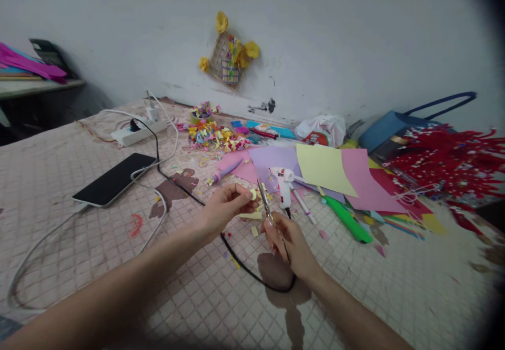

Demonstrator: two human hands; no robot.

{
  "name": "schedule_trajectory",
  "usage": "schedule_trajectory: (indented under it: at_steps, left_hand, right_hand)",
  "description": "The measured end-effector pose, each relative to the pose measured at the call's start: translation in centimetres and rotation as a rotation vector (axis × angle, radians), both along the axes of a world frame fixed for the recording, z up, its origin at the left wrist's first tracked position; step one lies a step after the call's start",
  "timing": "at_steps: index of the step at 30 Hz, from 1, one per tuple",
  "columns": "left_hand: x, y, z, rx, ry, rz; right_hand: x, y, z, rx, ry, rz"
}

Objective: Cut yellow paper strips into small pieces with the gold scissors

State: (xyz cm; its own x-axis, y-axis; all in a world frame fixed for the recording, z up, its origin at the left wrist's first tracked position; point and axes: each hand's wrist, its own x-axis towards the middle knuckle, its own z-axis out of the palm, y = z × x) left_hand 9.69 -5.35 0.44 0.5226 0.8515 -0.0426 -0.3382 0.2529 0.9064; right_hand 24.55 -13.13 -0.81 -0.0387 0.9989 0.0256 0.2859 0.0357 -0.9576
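Between the thumb and fingers of my left hand (226, 208) is a small pale yellow paper piece (253, 194). My right hand (290, 242) is closed around a pair of scissors (269, 210), whose blades point up and away, just right of the paper piece. Whether the blades touch the paper I cannot tell. Below my hands, a few yellow paper scraps (254, 231) lie on the patterned tablecloth (189, 287). Just beyond the scissors lies a white glue gun (284, 187) with its black cord running under my left wrist.
A tablet (116, 179) with a white cable and a power strip (139, 132) are at left. Coloured paper sheets (323, 166), a green roll (349, 221) and a red tinsel-like bunch (450, 161) spread to the right. Paper cuttings (216, 137) are heaped near the wall.
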Motion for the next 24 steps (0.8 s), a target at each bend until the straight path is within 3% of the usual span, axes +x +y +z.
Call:
schedule_trajectory:
  at_steps: [13,24]
  left_hand:
    - [-0.1,0.0,0.1,0.174,0.217,-0.064]
    - [-0.2,-0.3,-0.6,0.593,0.489,-0.180]
  right_hand:
    - [0.7,0.6,0.4,-0.008,0.091,0.000]
    - [1.2,1.1,0.8,-0.063,0.064,0.021]
